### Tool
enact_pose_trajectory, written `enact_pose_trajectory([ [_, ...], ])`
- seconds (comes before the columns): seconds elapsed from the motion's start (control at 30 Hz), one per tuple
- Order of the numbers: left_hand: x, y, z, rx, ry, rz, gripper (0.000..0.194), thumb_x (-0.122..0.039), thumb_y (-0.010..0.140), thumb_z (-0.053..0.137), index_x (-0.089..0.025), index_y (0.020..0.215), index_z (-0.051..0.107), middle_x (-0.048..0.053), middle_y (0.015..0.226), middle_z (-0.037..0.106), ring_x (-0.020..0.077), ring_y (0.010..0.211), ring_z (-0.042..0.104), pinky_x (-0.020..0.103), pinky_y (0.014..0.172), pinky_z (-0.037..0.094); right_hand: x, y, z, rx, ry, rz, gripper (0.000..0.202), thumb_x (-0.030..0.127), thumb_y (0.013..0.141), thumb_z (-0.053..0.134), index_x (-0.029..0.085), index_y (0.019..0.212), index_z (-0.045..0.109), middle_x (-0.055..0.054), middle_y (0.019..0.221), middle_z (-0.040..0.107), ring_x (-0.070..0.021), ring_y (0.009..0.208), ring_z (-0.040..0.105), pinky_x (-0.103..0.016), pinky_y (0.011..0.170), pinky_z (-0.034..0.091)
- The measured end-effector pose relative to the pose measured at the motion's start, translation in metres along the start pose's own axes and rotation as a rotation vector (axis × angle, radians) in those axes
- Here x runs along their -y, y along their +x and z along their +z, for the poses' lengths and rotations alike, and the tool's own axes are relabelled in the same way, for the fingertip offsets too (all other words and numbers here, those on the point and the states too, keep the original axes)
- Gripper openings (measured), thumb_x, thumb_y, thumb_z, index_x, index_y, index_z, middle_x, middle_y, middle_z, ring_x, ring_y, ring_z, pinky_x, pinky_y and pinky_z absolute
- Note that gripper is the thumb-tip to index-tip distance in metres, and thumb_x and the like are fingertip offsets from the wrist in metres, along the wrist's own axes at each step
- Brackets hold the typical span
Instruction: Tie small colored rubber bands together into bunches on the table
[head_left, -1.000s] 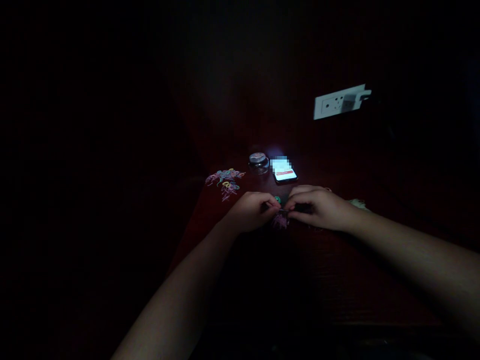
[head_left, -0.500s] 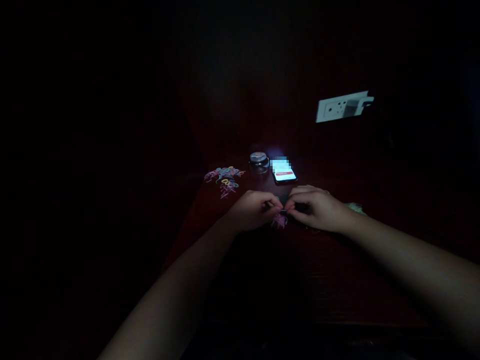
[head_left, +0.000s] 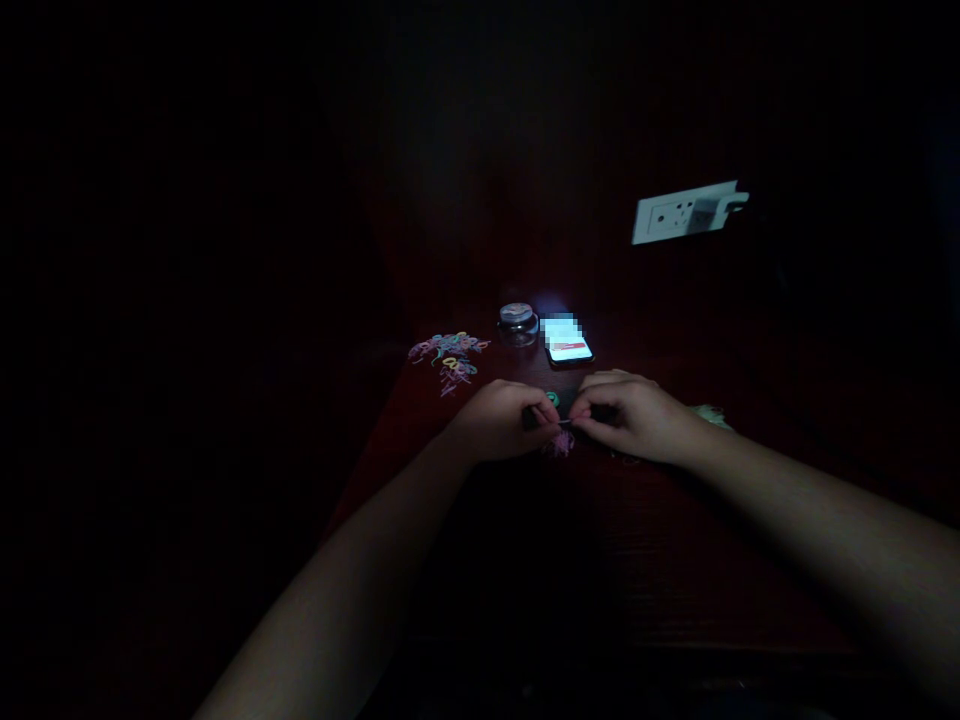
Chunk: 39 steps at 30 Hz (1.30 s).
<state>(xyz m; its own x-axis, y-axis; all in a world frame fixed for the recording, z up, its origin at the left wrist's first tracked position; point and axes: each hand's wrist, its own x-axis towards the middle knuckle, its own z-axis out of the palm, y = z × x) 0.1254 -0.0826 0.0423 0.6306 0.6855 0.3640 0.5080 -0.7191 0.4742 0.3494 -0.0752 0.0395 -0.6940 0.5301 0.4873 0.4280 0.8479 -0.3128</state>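
My left hand and my right hand face each other over the dark red table, fingertips pinched and a small gap apart. A thin pale strand spans the gap, with one end in each pinch; it is too small to name surely. Just below the fingertips lies a small pile of pink-purple bands. A green ring shows behind my left fingertips. Some pale greenish bands lie beyond my right wrist, partly hidden by it.
A loose pile of coloured bands lies at the table's left side. Behind my hands stand a lidded clear jar and a lit phone. A white socket panel is on the dark wall. The surroundings are very dark.
My left fingertips have shifted slightly left, away from my right ones, so more of the pale strand and the green ring shows. My right hand has hardly moved.
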Motion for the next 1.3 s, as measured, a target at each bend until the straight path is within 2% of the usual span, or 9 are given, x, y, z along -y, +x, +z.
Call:
enact_pose_trajectory([
  [0.37, 0.001, 0.003, -0.005, 0.102, 0.109, 0.009, 0.009, -0.022, 0.079, 0.063, -0.018, 0.081, 0.071, 0.001, 0.076, 0.070, 0.0106, 0.068, 0.060, 0.023, 0.064, 0.044, 0.003, -0.001, -0.001, 0.010, 0.041, 0.017, 0.012, 0.024, 0.085, 0.058, 0.019, 0.080, 0.067, -0.002, 0.074, 0.064, -0.0139, 0.070, 0.056, -0.028, 0.068, 0.043],
  [0.5, 0.004, 0.004, -0.007, 0.132, 0.183, 0.055, 0.009, -0.024, 0.081, 0.063, -0.019, 0.082, 0.071, 0.000, 0.079, 0.069, 0.0120, 0.073, 0.061, 0.024, 0.071, 0.045, 0.003, -0.002, -0.002, 0.061, 0.073, -0.006, 0.012, 0.025, 0.085, 0.059, 0.018, 0.081, 0.068, -0.003, 0.078, 0.065, -0.0143, 0.072, 0.058, -0.028, 0.070, 0.044],
  [0.6, 0.006, 0.004, -0.009, 0.161, 0.244, 0.067, 0.009, -0.025, 0.082, 0.063, -0.022, 0.084, 0.072, 0.001, 0.084, 0.069, 0.0140, 0.080, 0.062, 0.026, 0.078, 0.045, 0.000, -0.003, -0.004, 0.048, 0.077, 0.007, 0.014, 0.028, 0.086, 0.059, 0.018, 0.083, 0.069, -0.003, 0.079, 0.066, -0.0151, 0.074, 0.059, -0.029, 0.071, 0.044],
  [0.73, 0.007, 0.004, -0.008, 0.164, 0.294, 0.056, 0.011, -0.028, 0.085, 0.062, -0.025, 0.088, 0.072, 0.001, 0.089, 0.070, 0.0163, 0.088, 0.062, 0.028, 0.083, 0.045, -0.004, -0.005, -0.006, -0.004, 0.049, 0.068, 0.016, 0.030, 0.086, 0.058, 0.018, 0.083, 0.069, -0.004, 0.075, 0.066, -0.0161, 0.071, 0.059, -0.029, 0.068, 0.043],
  [0.9, 0.010, 0.004, -0.008, 0.114, 0.322, 0.026, 0.020, -0.031, 0.082, 0.066, -0.025, 0.100, 0.072, 0.002, 0.095, 0.070, 0.0184, 0.093, 0.062, 0.030, 0.087, 0.046, -0.009, -0.006, -0.006, -0.043, 0.061, 0.059, 0.016, 0.029, 0.086, 0.058, 0.018, 0.086, 0.070, -0.005, 0.075, 0.066, -0.0165, 0.070, 0.059, -0.029, 0.066, 0.045],
  [1.0, 0.021, -0.001, -0.020, 0.033, 0.370, -0.105, 0.022, -0.029, 0.084, 0.061, -0.024, 0.104, 0.071, 0.004, 0.102, 0.071, 0.0204, 0.098, 0.062, 0.032, 0.091, 0.046, -0.014, -0.008, -0.006, -0.066, 0.054, 0.074, 0.016, 0.028, 0.085, 0.058, 0.018, 0.086, 0.070, -0.006, 0.081, 0.068, -0.0174, 0.072, 0.061, -0.030, 0.066, 0.046],
  [1.17, 0.057, -0.025, -0.052, -0.147, 0.510, -0.630, 0.026, -0.024, 0.085, 0.055, -0.024, 0.106, 0.071, 0.007, 0.111, 0.070, 0.0237, 0.098, 0.064, 0.034, 0.088, 0.049, -0.020, -0.010, -0.008, -0.075, 0.049, 0.094, 0.016, 0.028, 0.086, 0.057, 0.018, 0.086, 0.069, -0.007, 0.084, 0.068, -0.0183, 0.074, 0.062, -0.031, 0.068, 0.048],
  [1.23, 0.072, -0.034, -0.059, -0.135, 0.510, -0.762, 0.028, -0.026, 0.084, 0.057, -0.025, 0.109, 0.071, 0.007, 0.111, 0.070, 0.0247, 0.099, 0.065, 0.033, 0.088, 0.049, -0.021, -0.010, -0.008, -0.078, 0.049, 0.096, 0.017, 0.029, 0.086, 0.057, 0.018, 0.085, 0.069, -0.007, 0.083, 0.068, -0.0185, 0.074, 0.062, -0.032, 0.067, 0.048],
  [1.3, 0.085, -0.041, -0.060, -0.125, 0.502, -0.804, 0.032, -0.028, 0.084, 0.057, -0.025, 0.113, 0.069, 0.009, 0.117, 0.068, 0.0255, 0.104, 0.064, 0.033, 0.091, 0.048, -0.023, -0.010, -0.007, -0.080, 0.043, 0.104, 0.018, 0.031, 0.087, 0.057, 0.018, 0.084, 0.069, -0.007, 0.082, 0.068, -0.0187, 0.073, 0.062, -0.032, 0.067, 0.048],
])
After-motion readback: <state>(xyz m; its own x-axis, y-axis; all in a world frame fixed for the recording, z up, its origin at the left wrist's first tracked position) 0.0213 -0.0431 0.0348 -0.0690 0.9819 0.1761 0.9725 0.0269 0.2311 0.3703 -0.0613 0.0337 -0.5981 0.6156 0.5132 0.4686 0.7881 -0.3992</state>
